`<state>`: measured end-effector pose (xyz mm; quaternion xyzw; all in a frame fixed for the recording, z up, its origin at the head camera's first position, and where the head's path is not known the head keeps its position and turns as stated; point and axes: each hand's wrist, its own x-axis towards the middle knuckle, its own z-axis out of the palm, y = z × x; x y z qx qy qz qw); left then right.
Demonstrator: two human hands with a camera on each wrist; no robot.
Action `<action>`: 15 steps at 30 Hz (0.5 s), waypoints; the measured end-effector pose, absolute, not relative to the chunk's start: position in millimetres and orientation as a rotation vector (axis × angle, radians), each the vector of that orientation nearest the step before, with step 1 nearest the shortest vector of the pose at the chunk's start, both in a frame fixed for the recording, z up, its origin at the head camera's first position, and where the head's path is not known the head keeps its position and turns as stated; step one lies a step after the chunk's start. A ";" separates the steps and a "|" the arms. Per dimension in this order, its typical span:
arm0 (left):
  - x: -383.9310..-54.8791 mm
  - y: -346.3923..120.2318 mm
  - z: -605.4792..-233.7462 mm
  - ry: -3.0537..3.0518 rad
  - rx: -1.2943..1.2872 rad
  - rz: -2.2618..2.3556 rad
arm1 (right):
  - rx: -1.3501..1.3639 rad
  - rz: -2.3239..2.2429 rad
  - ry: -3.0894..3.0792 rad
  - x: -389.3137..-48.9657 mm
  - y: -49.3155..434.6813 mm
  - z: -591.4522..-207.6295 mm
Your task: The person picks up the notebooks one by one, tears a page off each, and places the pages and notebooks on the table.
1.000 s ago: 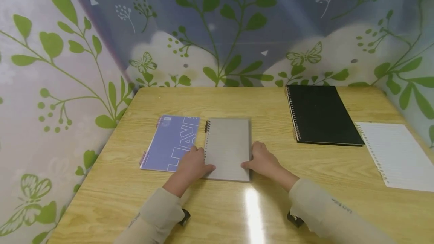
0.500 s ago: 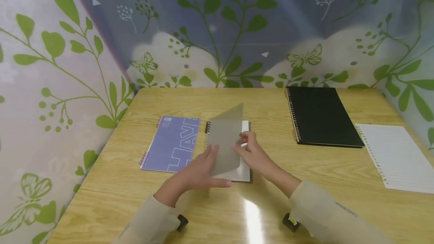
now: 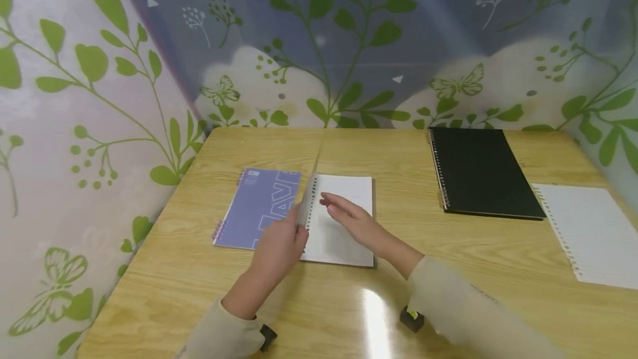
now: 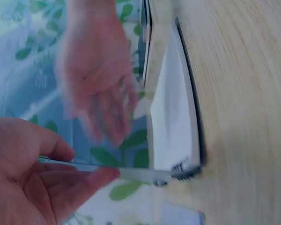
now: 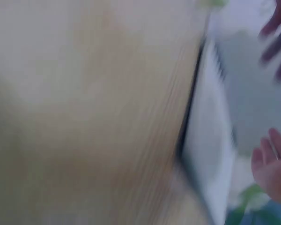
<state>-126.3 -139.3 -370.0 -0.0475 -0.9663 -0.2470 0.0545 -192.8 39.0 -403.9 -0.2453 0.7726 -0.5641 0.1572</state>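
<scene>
A spiral notebook [image 3: 344,237] lies in the middle of the table, its white pages exposed. Its thin translucent grey cover [image 3: 303,212] stands nearly upright along the ring binding. My left hand [image 3: 280,242] pinches that cover by its edge between thumb and fingers, as the left wrist view also shows [image 4: 47,173]. My right hand [image 3: 356,223] hovers over the pages with relaxed fingers and holds nothing; in the left wrist view it is blurred. The right wrist view is blurred too, with the notebook's side edge near its middle.
A purple notebook [image 3: 264,204] lies left of the open one, partly behind my left hand. Toward the back right is a black spiral notebook [image 3: 485,173]. A loose lined sheet [image 3: 593,231] with torn holes lies at the table's right. Patterned walls border the wooden table [image 3: 209,303].
The grey cover went from lying flat to standing upright at the rings, baring the pages. My right hand lifted it, then let go; my left hand now pinches it.
</scene>
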 end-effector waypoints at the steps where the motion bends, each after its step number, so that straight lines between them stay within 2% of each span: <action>1: -126.4 -142.8 -371.0 -2.910 -0.118 -0.779 | -0.662 -1.568 2.275 -200.3 42.9 -407.5; 5: -127.3 -159.0 -376.1 -2.822 0.035 -1.007 | -0.546 -1.158 2.657 -230.4 63.3 -419.7; 8: -127.0 -174.1 -378.9 -2.720 0.143 -1.353 | -0.524 -0.856 2.793 -246.0 76.2 -425.4; 12: -125.2 -201.1 -379.0 -2.511 0.321 -1.746 | -0.532 -0.704 2.788 -255.6 84.1 -429.1; 15: -125.8 -223.5 -380.8 -2.491 0.425 -1.695 | -0.539 -0.646 2.784 -257.3 85.1 -429.3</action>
